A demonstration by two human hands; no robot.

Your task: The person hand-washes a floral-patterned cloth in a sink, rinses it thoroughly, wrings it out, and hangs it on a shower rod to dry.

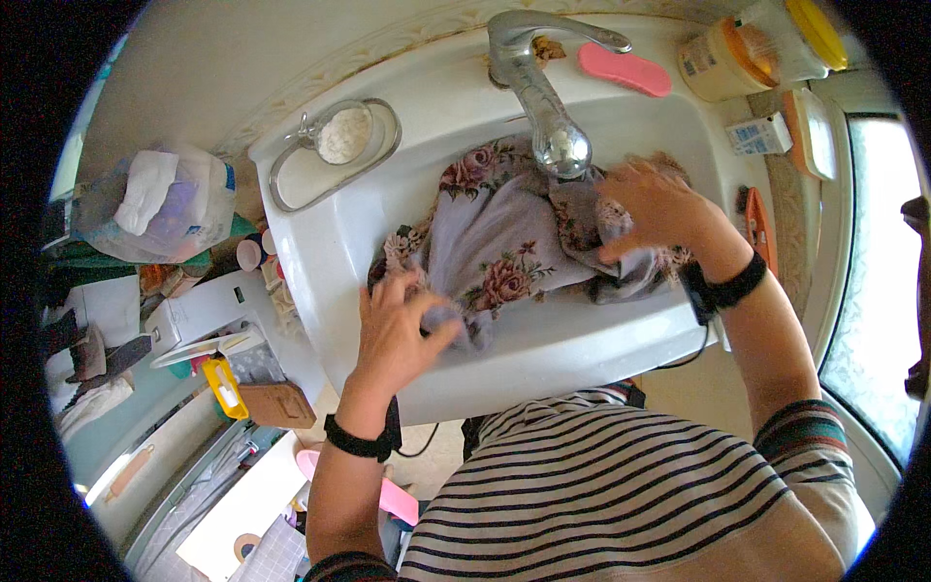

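A wet-looking grey cloth point(524, 238) with a rose print lies bunched in the white sink point(446, 383). My left hand point(402, 325) is at its near left edge, thumb and fingers apart, with a fold of the cloth beside the fingertips. On the far right part of the cloth is my right hand point(669, 209), its fingers spread and somewhat blurred by motion. Between the hands the fabric sags in loose folds. The chrome faucet point(562, 145) reaches over the cloth's far edge; no running water can be made out.
On the sink's far left ledge, a cup of white powder point(344, 134) sits in a metal-rimmed holder. A pink brush-shaped item point(624, 69) lies behind the faucet. Tubs point(722, 63) and a small box point(759, 134) stand at right. A plastic bag point(160, 204) is at left.
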